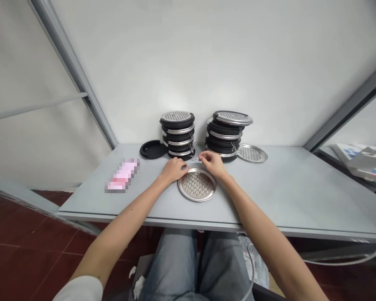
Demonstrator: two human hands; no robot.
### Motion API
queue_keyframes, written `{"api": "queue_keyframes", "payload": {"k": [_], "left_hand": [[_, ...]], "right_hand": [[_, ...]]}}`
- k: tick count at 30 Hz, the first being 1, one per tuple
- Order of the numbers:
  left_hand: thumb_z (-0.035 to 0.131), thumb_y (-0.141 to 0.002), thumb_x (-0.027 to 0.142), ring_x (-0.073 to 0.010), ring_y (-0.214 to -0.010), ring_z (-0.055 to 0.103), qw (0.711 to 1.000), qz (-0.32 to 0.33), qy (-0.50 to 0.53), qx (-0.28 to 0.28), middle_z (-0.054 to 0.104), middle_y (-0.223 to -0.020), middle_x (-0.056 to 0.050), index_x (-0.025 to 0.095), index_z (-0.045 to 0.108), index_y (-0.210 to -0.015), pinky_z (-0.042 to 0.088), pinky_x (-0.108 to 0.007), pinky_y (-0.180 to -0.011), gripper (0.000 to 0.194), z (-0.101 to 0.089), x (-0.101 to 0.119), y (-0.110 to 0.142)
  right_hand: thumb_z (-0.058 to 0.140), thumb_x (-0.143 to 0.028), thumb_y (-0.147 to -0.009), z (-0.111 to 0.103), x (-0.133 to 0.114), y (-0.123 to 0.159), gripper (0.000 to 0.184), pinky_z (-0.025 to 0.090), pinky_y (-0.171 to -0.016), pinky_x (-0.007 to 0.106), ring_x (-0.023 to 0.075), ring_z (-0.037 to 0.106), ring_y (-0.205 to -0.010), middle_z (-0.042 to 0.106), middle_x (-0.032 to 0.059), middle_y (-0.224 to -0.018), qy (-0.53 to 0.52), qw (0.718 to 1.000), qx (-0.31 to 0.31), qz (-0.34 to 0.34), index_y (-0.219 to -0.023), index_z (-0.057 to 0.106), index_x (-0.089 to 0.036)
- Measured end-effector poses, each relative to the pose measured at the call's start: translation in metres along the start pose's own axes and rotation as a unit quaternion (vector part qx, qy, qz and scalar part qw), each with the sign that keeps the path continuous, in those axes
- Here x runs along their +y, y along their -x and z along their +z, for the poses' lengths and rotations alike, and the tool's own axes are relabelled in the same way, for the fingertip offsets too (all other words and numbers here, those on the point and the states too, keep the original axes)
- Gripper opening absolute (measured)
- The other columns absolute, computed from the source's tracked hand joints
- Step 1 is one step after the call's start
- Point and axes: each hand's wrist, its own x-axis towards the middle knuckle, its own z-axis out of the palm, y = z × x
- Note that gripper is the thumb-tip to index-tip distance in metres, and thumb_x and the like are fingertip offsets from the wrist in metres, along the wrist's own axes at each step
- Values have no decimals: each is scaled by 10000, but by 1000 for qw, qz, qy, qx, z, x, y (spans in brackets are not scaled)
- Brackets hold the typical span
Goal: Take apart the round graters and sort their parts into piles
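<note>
Your right hand [212,164] pinched a tiny clip [194,158] in narrowed fingers, and a slip could have lost it; your left hand's [174,170] hold beside the steel disc [197,184] was unclear.

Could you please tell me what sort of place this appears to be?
Probably a small workshop assembly bench: a grey metal table holds stacks of black-rimmed round parts, and a perforated steel disc lies loose in front of them.
</note>
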Motion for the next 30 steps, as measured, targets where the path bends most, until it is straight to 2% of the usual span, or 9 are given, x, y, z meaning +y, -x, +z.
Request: {"api": "queue_keyframes", "payload": {"k": [5,7,10,13,16,19,22,26,30], "left_hand": [[475,-922,315,-278,-881,633,998,-57,-5,37,699,-857,-140,143,736,-854,443,-391,-804,321,7,3,-11],[440,-938,314,-269,-856,639,996,-69,4,49,700,-853,-142,142,730,-847,451,-387,-785,349,5,2,-9],[497,-916,395,-242,-879,629,997,-47,28,48,711,-852,-94,189,727,-840,468,-356,-789,318,-3,-3,3],[616,-831,486,-233,-961,607,995,26,90,25,719,-947,-53,230,719,-940,464,-365,-886,296,-13,-11,20],[706,-714,582,-277,-1133,547,984,91,151,-15,653,-1182,-86,217,648,-1156,394,-428,-1024,577,-18,-14,32],[723,-652,645,-326,-1292,431,981,94,160,-61,527,-1359,-147,179,534,-1314,327,-465,-1092,832,-16,-13,35],[689,-663,682,-344,-1393,297,979,88,151,-106,398,-1469,-174,168,415,-1416,267,-480,-1130,952,-12,-10,34],[669,-660,710,-342,-1441,174,980,80,134,-126,289,-1532,-165,188,350,-1457,221,-492,-1147,1005,-12,-9,34],[683,-678,674,-340,-1448,141,976,91,144,-136,335,-1523,-101,244,333,-1468,199,-505,-1150,965,-15,-9,34]], "right_hand": [[630,-395,-768,-4,16,9,302,449,-568,267,158,572,-593,691,52,-700,8,995,-91,32,-869,724,-127],[641,-412,-759,-11,17,11,330,452,-566,272,167,580,-599,693,54,-693,9,995,-89,44,-881,737,-120],[627,-412,-774,-18,14,11,318,455,-582,275,173,590,-622,703,54,-718,27,996,-73,30,-865,741,-130],[586,-361,-810,-18,7,11,254,449,-612,270,163,584,-632,699,40,-716,68,993,-101,-9,-811,725,-149],[544,-307,-845,-14,1,12,212,443,-645,267,154,582,-653,698,33,-742,100,985,-131,-42,-819,698,-164],[538,-279,-855,-10,0,14,175,438,-652,264,154,586,-671,697,37,-776,119,983,-132,-54,-838,676,-172],[537,-267,-862,-8,0,14,159,432,-650,265,156,583,-664,687,32,-752,133,982,-126,-49,-853,667,-176],[552,-235,-859,-9,-1,13,131,417,-683,282,175,573,-715,684,44,-763,175,976,-116,-56,-838,668,-179],[560,-219,-865,-6,-1,11,119,410,-726,302,189,560,-765,687,53,-807,196,971,-118,-76,-844,673,-187]]}}
